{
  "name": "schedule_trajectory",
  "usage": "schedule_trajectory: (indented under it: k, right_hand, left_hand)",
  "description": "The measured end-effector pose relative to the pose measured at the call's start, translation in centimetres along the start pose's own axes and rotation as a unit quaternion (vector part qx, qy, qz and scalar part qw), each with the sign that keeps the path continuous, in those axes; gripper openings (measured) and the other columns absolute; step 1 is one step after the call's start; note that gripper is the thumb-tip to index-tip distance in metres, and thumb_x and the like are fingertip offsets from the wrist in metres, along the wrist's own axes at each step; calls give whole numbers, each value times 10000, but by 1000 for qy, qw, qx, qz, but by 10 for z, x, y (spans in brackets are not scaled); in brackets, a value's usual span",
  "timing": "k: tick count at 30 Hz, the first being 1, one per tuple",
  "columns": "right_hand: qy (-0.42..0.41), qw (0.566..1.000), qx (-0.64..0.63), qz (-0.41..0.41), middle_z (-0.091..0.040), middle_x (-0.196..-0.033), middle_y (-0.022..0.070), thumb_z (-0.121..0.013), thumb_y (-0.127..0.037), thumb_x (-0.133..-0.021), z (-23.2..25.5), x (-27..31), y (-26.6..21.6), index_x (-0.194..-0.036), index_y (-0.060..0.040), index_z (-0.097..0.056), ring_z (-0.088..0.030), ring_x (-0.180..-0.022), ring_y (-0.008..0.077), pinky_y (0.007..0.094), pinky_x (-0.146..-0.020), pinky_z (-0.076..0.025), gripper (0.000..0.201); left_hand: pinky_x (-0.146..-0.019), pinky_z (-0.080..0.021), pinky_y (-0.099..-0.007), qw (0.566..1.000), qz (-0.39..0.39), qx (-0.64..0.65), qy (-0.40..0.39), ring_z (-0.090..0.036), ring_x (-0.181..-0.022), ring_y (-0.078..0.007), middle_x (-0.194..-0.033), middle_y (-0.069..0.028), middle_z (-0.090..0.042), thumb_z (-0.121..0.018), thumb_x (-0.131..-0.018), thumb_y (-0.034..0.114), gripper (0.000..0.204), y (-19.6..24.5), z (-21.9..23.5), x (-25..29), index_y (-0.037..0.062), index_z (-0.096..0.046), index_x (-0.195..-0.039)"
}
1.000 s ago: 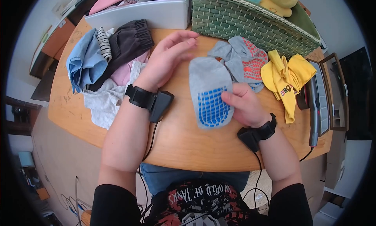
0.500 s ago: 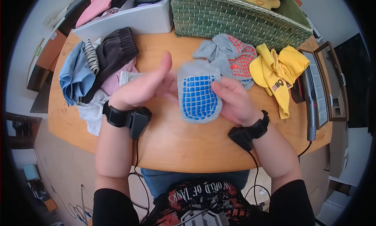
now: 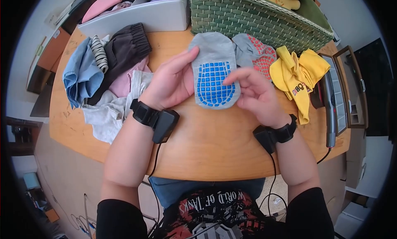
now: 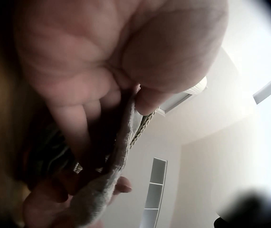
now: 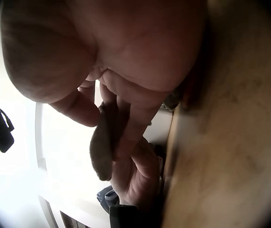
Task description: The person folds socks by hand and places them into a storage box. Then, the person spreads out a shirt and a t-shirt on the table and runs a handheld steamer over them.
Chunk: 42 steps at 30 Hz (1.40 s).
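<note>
Pinching the left edge of a blue-gridded grey sock [image 3: 214, 71] between thumb and fingers of the left hand [image 3: 174, 79], above the wooden table [image 3: 209, 150]. Bending fingers of the right hand [image 3: 261, 96] at the opposite edge; cannot tell whether pinching or touching.

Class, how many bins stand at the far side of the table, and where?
2: the white box at left and the green woven basket at right, both beyond the grey sock. Others may be hidden behind.
</note>
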State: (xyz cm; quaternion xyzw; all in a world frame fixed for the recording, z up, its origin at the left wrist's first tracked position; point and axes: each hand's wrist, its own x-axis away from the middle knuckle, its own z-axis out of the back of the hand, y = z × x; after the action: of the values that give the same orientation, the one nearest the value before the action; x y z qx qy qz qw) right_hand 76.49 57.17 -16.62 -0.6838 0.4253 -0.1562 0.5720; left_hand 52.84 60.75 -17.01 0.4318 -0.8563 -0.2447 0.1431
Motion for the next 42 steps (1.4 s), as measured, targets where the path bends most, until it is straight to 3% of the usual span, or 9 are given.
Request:
schedule_trajectory:
  k: [10,14,16,19,25,27,35,37,42]
  right_hand:
    - [27,996,69,-49,-640,-1250,107,-653,130,-880,1,2,5,-1262,40,-583,-629,-1190,193,357,-1066,-503,398]
    - [86,991,95,-49,-711,-1063,99,-688,22,-934,0,2,7,-1196,4,-633,-705,-980,165,299,-847,-583,269]
    - [107,988,89,-63,-725,-997,91,-687,-11,-951,0,2,7,-1173,-9,-650,-722,-896,152,274,-754,-596,225]
    - [159,981,76,-79,-732,-913,83,-689,-49,-962,-2,1,7,-1141,-23,-670,-717,-769,128,244,-628,-569,182]
    - [224,938,210,-158,-687,-876,30,-777,-81,-895,-6,0,-4,-1041,-54,-757,-621,-691,56,188,-600,-491,150]
    - [185,897,392,80,-604,-875,-19,-835,-67,-821,-1,-1,5,-975,-78,-791,-523,-696,37,181,-607,-445,160]
    - [169,868,451,123,-562,-1090,40,-840,-42,-791,-10,-4,-7,-940,-56,-768,-540,-798,51,195,-642,-474,166]
    - [174,870,444,128,-560,-1136,54,-831,-37,-798,-7,-4,-2,-939,-50,-757,-560,-826,56,201,-656,-492,159]
    - [213,919,314,107,-553,-1181,70,-825,-31,-805,-3,-4,7,-947,-16,-693,-583,-906,70,205,-686,-510,195]
  left_hand:
    - [-1093,-465,-399,995,-26,-65,-70,-582,-1280,-236,-1404,-132,-578,-524,-1044,123,444,-1,2,2,-4,-430,-1459]
    - [-1149,-405,-425,986,-28,-136,-91,-491,-1385,-276,-1520,-158,-461,-671,-922,96,738,-3,4,7,-1,-291,-1549]
    - [-1138,-410,-369,984,-37,-128,-115,-504,-1361,-226,-1487,-106,-491,-710,-813,-129,844,-5,4,6,25,-309,-1539]
    - [-1149,-394,-367,976,-55,-158,-143,-472,-1387,-219,-1519,-95,-449,-734,-770,-161,942,-11,3,5,51,-271,-1562]
    - [-1099,-444,-327,976,-75,-184,-85,-516,-1342,-188,-1476,-84,-492,-679,-866,-124,824,-10,-2,4,74,-281,-1560]
    - [-1067,-471,-317,981,-42,-177,-59,-545,-1309,-183,-1448,-85,-522,-648,-914,-82,742,-6,1,5,76,-299,-1550]
    - [-998,-532,-328,987,-32,-150,-43,-607,-1240,-188,-1395,-108,-578,-564,-1025,44,545,-6,-2,5,74,-343,-1522]
    - [-1081,-494,-375,985,-15,-165,-52,-564,-1308,-232,-1438,-137,-540,-553,-1025,47,528,-4,-3,7,47,-355,-1515]
    - [-1057,-505,-355,981,-9,-191,-34,-582,-1280,-207,-1417,-128,-558,-563,-1023,53,524,-8,2,6,41,-364,-1508]
